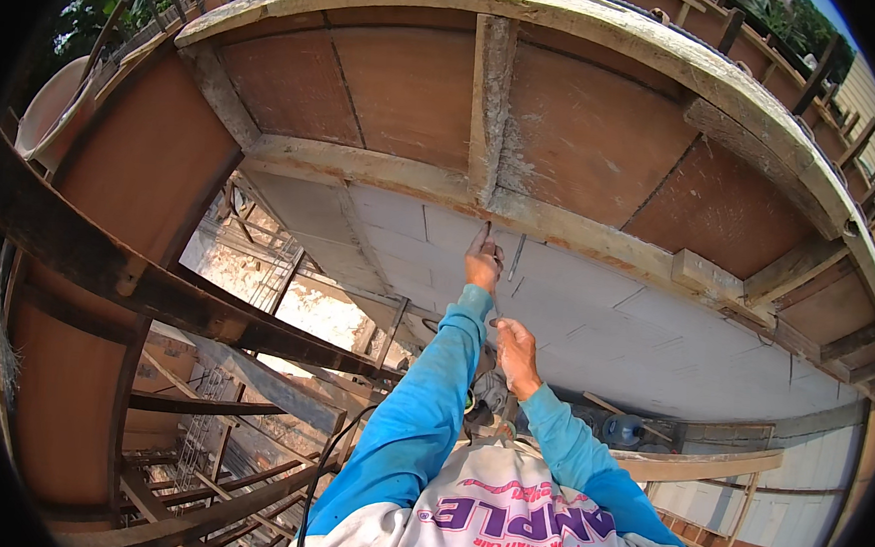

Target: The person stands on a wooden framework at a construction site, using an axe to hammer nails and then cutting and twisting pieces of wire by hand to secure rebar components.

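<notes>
My left hand (483, 260) is raised to the underside of the lower wooden rail (383, 175) of a formwork panel. Its index finger points up to the rail's edge, and the other fingers are curled in; whatever they hold is too small to name. Lower and to the right, my right hand (518, 359) has its thumb and fingers drawn together in a pinch. A faint thin line seems to run between the two hands, but I cannot make out what it is. Beside my left hand a short grey rod (516, 258) stands against the pale block wall (595, 318).
Brown plywood sheets (404, 91) with an upright batten (490, 106) fill the formwork above. At left, a dark curved beam (195, 309) crosses over timber and steel bars. A black cable (323, 467) hangs beside my left arm. A bluish bottle (623, 429) sits low at right.
</notes>
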Demonstrator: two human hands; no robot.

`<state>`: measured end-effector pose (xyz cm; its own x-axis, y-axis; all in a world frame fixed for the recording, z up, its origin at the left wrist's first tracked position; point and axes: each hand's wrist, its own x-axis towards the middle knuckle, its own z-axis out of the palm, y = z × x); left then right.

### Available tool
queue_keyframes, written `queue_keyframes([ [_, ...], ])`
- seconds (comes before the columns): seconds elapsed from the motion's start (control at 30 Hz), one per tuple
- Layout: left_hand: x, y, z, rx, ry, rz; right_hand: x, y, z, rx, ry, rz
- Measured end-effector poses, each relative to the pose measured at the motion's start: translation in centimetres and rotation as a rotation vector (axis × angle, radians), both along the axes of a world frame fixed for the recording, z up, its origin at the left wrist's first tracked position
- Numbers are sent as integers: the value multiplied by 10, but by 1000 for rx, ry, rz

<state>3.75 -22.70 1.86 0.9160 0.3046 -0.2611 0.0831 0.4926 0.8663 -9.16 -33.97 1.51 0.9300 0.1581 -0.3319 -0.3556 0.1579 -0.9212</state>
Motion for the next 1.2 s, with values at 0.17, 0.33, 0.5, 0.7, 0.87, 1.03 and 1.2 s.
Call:
queue_keyframes([
  [0.17,6,-12,2,-149,-6,-22,-7,-15,-2,-101,-75,-3],
  [0.33,10,3,-8,-153,-2,-5,-33,-17,-2,-171,-53,46],
  [0.5,38,11,-10,-220,23,-53,-20,2,2,-133,-60,-50],
  [0.7,5,16,8,-194,-49,-100,3,26,-20,-203,-171,-179],
  [0.87,0,10,-13,-189,-79,-119,19,45,-20,-25,-123,-259],
  [1.03,56,37,-27,-212,-60,-130,42,59,27,96,31,-175],
  [1.2,57,44,-16,-223,-24,-169,12,48,3,-200,-133,-129],
])
